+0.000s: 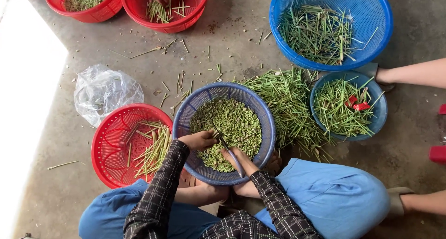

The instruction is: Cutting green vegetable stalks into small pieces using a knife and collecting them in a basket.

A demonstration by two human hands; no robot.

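Blue basket (265, 123) is sitting between my knees on the floor so cut green pieces (232, 123) are dropping straight in; my left hand (199, 140) is pinching a stalk, my right hand (239, 159) is gripping the knife (227, 150).

We note a bare grey concrete floor (241, 44), rough and stained in darker patches, scattered with loose green stem scraps. Strong daylight washes out the left edge (23, 127) to near white; elsewhere the light is soft and even. A crumpled clear plastic bag (106, 91) lies on the floor. No walls, windows or furniture fall within view.
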